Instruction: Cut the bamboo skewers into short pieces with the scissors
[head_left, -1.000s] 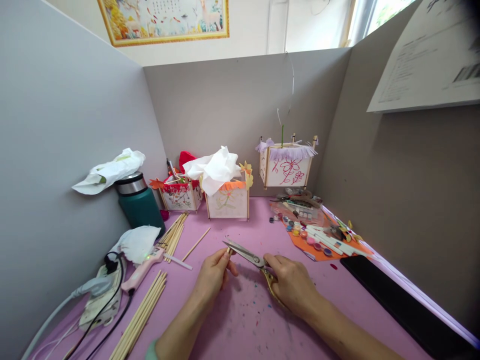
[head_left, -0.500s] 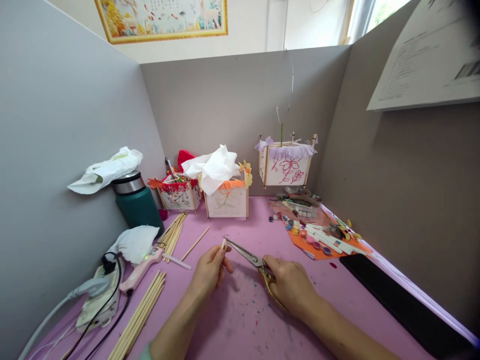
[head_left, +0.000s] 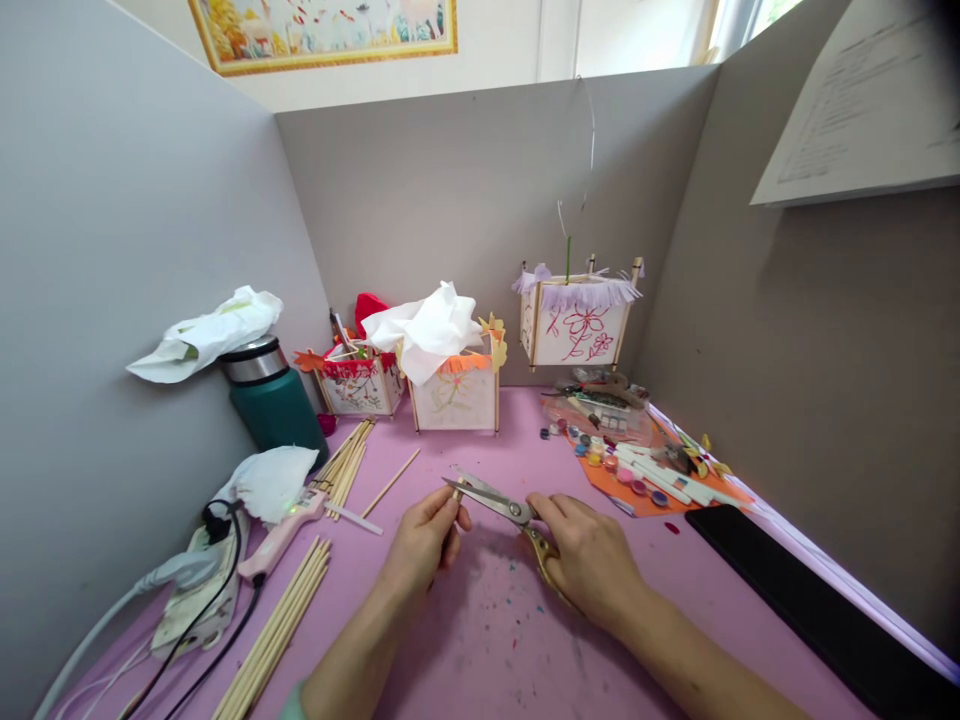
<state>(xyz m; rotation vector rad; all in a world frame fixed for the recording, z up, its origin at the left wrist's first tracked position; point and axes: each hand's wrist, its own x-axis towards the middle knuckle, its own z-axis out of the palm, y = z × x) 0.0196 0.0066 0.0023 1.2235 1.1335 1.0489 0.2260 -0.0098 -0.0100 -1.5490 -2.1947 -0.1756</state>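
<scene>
My left hand (head_left: 427,540) pinches a short pale wooden stick (head_left: 460,487) upright, its top showing above my thumb and fingertips. Gold-handled scissors (head_left: 514,510) are gripped in my right hand (head_left: 589,555), fingers wrapped round the handles. The silver blades point left and lie slightly apart, at the top of the stick. Most of the stick is hidden in my left hand. Beyond it, a single thin stick (head_left: 391,483) lies on the pink table (head_left: 480,640).
Bundles of sticks (head_left: 277,630), a pink glue gun (head_left: 281,540), a power strip (head_left: 196,600) and a green bottle (head_left: 277,408) stand left. Decorated paper boxes (head_left: 456,405) are behind. Paint pots (head_left: 626,475) and a black slab (head_left: 795,600) lie right; a lantern (head_left: 577,325) hangs above.
The scissor blades have opened a little and now straddle the top of the stick. My left hand has shifted slightly, and the camera view has moved a little.
</scene>
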